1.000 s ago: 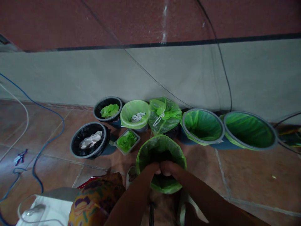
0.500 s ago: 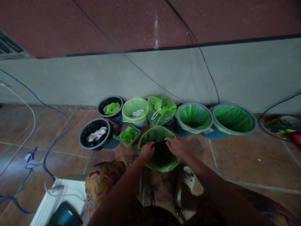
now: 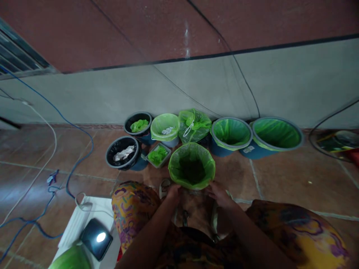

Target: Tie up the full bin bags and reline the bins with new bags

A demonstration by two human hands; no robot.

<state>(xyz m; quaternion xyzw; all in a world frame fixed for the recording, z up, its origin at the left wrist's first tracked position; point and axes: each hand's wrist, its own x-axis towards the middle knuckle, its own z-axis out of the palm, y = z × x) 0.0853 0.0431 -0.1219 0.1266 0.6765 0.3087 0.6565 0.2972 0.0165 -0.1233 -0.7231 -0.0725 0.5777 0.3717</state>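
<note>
A trash bin lined with a translucent green bag (image 3: 192, 147) stands between my feet, its dark inside open towards me. My left hand (image 3: 174, 191) is closed at the near left of the rim, on the liner's outer edge. At the near right, my right hand (image 3: 218, 192) also grips the liner's edge, its fingers curling below the rim. The bin's lower part and some of my fingertips are hidden. Just left of this bin sits a small square bin (image 3: 158, 155) holding crumpled green plastic.
Along the wall stand a white green-lined bin (image 3: 165, 127), a tied green bag (image 3: 193, 129), and two blue green-lined bins (image 3: 230, 147) (image 3: 259, 149). Two black-lined bins (image 3: 123, 164) (image 3: 137, 114) are at left. Cables (image 3: 75, 168) cross the floor. A white surface (image 3: 75, 220) carries a dark shiny object (image 3: 97, 239).
Both hands have moved from inside the bin to the near outer side of its rim. The view has shifted slightly, showing more of the white surface and a green object at lower left.
</note>
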